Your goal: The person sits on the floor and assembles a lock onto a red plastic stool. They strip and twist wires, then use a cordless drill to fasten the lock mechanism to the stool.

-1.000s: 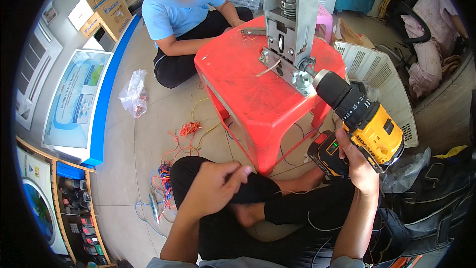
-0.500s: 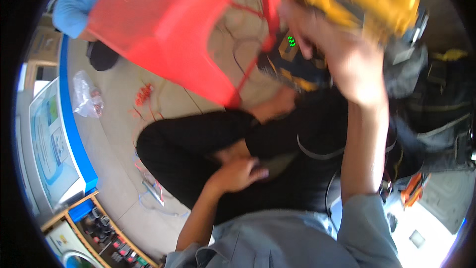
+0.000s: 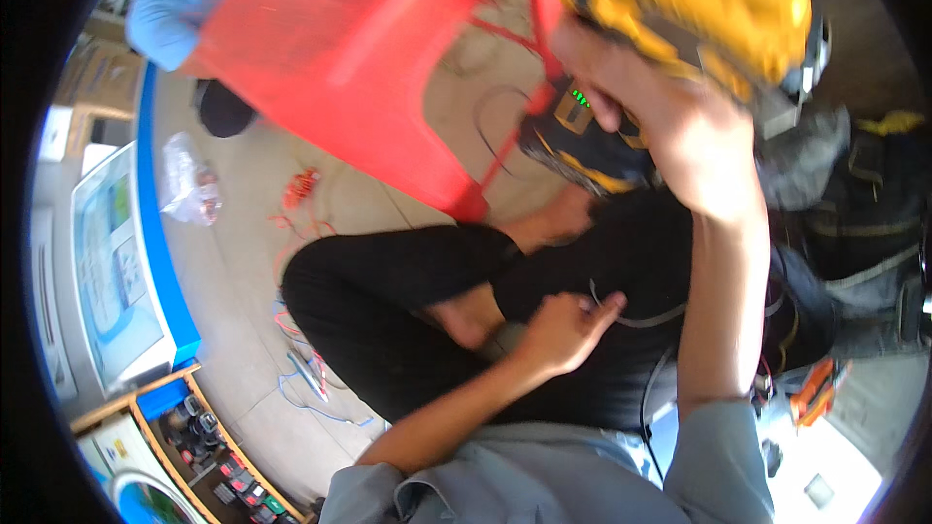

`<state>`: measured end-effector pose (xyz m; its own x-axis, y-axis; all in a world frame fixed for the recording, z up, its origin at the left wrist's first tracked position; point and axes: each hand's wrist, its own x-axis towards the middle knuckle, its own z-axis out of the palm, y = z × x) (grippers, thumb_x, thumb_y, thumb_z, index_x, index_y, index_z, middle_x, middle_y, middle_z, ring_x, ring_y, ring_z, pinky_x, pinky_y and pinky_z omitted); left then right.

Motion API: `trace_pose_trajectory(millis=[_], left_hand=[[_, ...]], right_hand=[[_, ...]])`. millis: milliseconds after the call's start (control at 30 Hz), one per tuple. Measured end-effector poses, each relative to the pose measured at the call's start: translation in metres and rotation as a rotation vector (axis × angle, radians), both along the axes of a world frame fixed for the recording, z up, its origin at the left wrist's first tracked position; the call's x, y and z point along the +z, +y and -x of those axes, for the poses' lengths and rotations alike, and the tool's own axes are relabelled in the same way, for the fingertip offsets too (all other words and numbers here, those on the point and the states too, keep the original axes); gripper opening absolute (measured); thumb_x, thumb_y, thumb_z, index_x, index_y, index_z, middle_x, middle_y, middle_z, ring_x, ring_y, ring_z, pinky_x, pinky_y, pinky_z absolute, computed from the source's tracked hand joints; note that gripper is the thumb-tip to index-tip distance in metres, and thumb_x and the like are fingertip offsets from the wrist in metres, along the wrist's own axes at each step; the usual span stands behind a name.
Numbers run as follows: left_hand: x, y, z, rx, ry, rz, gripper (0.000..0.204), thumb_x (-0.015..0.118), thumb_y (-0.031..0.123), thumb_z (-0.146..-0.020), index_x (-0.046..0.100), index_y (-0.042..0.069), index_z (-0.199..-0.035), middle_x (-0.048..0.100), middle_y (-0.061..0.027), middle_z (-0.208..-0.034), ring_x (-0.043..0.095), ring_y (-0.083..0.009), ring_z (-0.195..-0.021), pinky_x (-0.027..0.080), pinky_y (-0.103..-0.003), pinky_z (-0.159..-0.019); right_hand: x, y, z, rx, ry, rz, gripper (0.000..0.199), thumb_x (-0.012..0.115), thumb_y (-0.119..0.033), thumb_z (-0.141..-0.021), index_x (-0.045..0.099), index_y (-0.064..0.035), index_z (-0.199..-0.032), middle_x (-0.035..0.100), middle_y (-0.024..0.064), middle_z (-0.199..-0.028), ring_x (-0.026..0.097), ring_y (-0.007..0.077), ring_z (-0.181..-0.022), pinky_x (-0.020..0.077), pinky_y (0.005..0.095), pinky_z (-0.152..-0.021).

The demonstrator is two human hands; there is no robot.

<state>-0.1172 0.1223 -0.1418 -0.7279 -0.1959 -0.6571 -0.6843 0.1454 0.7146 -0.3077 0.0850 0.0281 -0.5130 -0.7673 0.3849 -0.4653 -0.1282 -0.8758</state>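
My right hand [image 3: 694, 136] is wrapped round the handle of a yellow and black cordless power tool [image 3: 718, 10], raised at the upper right. Green lights glow on the black and yellow battery base [image 3: 592, 141] below my fingers. Motion blur and the frame's edge obscure the tool's exact kind. My left hand [image 3: 565, 335] hovers over my lap, its fingers curled and the thumb pointing right. A thin pale line [image 3: 649, 320] runs close to its thumb across the black trousers [image 3: 388, 281]. What the fingers hold, if anything, is hidden.
A red plastic stool [image 3: 340, 58] stands tilted ahead, near a person's blue sleeve [image 3: 165, 24]. Orange wire [image 3: 301, 189], a clear plastic bag [image 3: 189, 184] and blue wire [image 3: 330, 414] lie on the tiled floor. A black bag [image 3: 874, 233] sits at right, a display case [image 3: 116, 272] at left.
My left hand has moved right and slightly up across my lap. My right hand stays on the power tool, with little movement. The view has shifted slightly.
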Motion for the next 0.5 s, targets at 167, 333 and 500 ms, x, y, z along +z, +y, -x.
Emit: trace_pose_trajectory(millis=[167, 333, 500], left_hand=[[0.015, -0.011, -0.008, 0.361, 0.441, -0.173, 0.040, 0.051, 0.035, -0.107, 0.069, 0.001, -0.096, 0.072, -0.0111, -0.089, 0.069, -0.0156, -0.082, 0.052, -0.034, -0.073], [0.105, -0.105, -0.065, 0.566, 0.814, -0.408, 0.040, 0.041, 0.035, -0.109, 0.051, 0.005, -0.086, 0.055, -0.0099, -0.081, 0.056, -0.0223, -0.075, 0.050, -0.041, -0.074], [0.214, -0.162, -0.078, 0.639, 1.139, -0.213, 0.040, 0.039, 0.039, -0.110, 0.047, 0.008, -0.085, 0.038, -0.0013, -0.067, 0.039, -0.0150, -0.057, 0.042, -0.033, -0.056]], right_hand=[[0.003, 0.002, -0.003, -0.074, -0.251, -0.093, 0.014, 0.072, -0.012, -0.092, 0.067, -0.0003, -0.099, 0.059, -0.0002, -0.072, 0.053, 0.0076, -0.059, 0.0420, 0.0232, -0.056], [0.005, 0.004, 0.001, -0.033, -0.262, -0.060, 0.011, 0.075, -0.013, -0.091, 0.069, -0.0044, -0.093, 0.061, -0.0021, -0.070, 0.054, 0.0063, -0.059, 0.0433, 0.0231, -0.055], [0.005, 0.002, -0.007, -0.019, -0.321, -0.018, 0.013, 0.069, -0.009, -0.093, 0.064, -0.0042, -0.104, 0.057, -0.0015, -0.074, 0.051, 0.0064, -0.060, 0.0407, 0.0223, -0.055]])
